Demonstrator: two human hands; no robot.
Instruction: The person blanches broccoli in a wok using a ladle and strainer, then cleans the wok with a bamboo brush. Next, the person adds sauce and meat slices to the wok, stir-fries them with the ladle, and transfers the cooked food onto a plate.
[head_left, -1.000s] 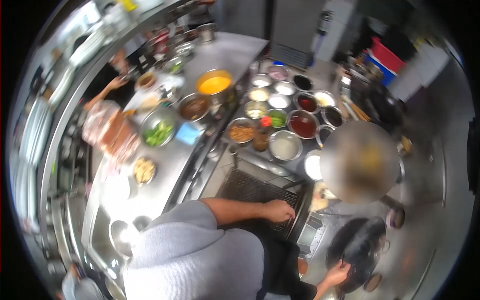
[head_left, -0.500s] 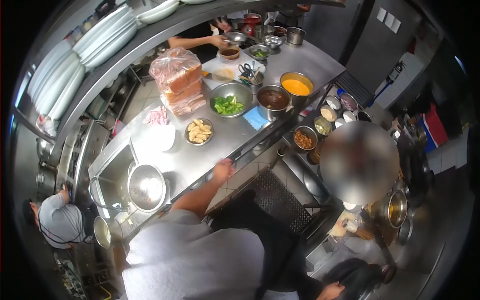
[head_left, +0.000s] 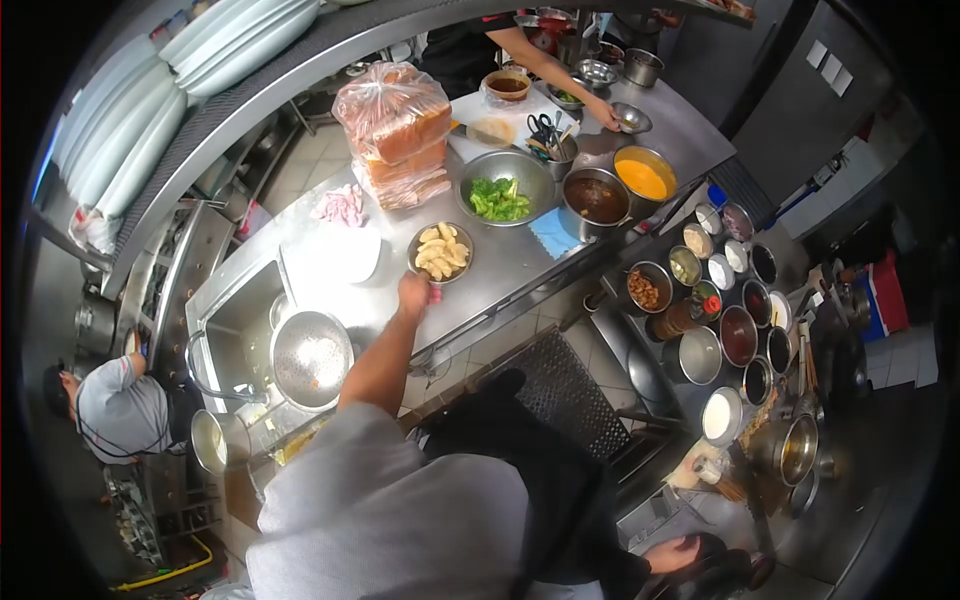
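My left hand [head_left: 418,294] is at the near rim of a small metal bowl [head_left: 440,252] of pale yellow pieces on the steel counter [head_left: 470,300], its fingers closed on the rim. Down at the lower right, my right hand [head_left: 672,554] is closed at the edge of a dark wok [head_left: 715,568]; its fingertips are partly hidden. Beyond the small bowl stand a large bowl of green vegetables [head_left: 500,200], a blue cloth [head_left: 553,233] and a pot of brown sauce [head_left: 596,197].
Bagged bread [head_left: 395,130] stands behind the bowl. A sink [head_left: 235,300] with a colander [head_left: 311,360] is at left. Ingredient containers [head_left: 738,335] crowd the right. Another person's hand [head_left: 606,115] touches a small bowl [head_left: 630,118] across the counter. A second person [head_left: 120,405] is at lower left.
The view has swung toward the counter. My left hand has moved from beside the stove to the bowl of yellow pieces and taken hold of its rim. My right hand stays by the wok.
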